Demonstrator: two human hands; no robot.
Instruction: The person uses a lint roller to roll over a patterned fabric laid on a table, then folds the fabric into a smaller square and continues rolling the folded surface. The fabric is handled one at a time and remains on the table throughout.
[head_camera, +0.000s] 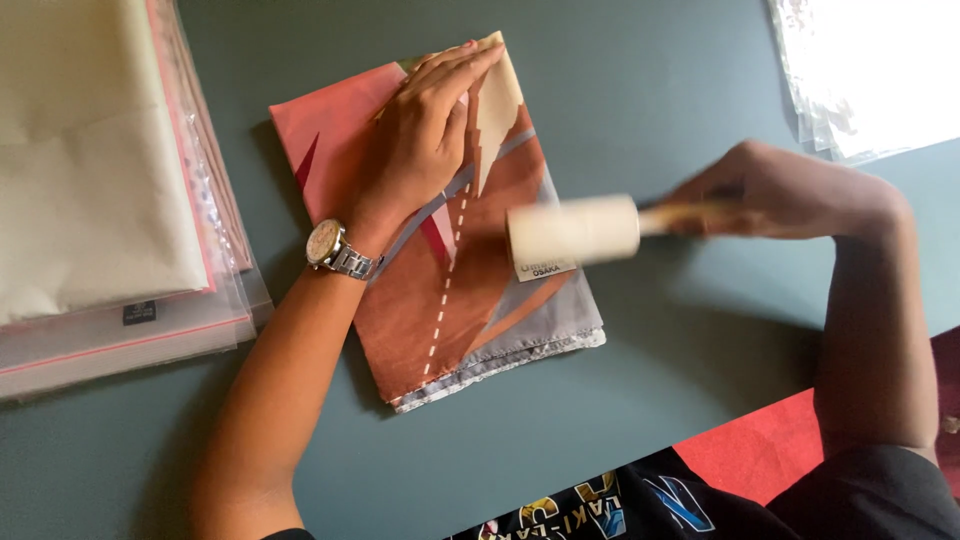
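A folded patterned cloth (470, 320) in rust, pink, grey and cream lies on the dark green table (620, 90). My left hand (420, 135), with a metal watch at the wrist, lies flat on the cloth's upper part, fingers together. My right hand (770, 190) grips the handle of a lint roller (572, 232). The roller's cream-coloured drum is blurred and sits over the cloth's right side, just right of my left wrist.
A stack of cream fabric in clear plastic bags (90, 180) lies at the left edge. More clear plastic bags (870, 70) lie at the top right in bright light. A red surface (765, 450) shows below the table's near edge.
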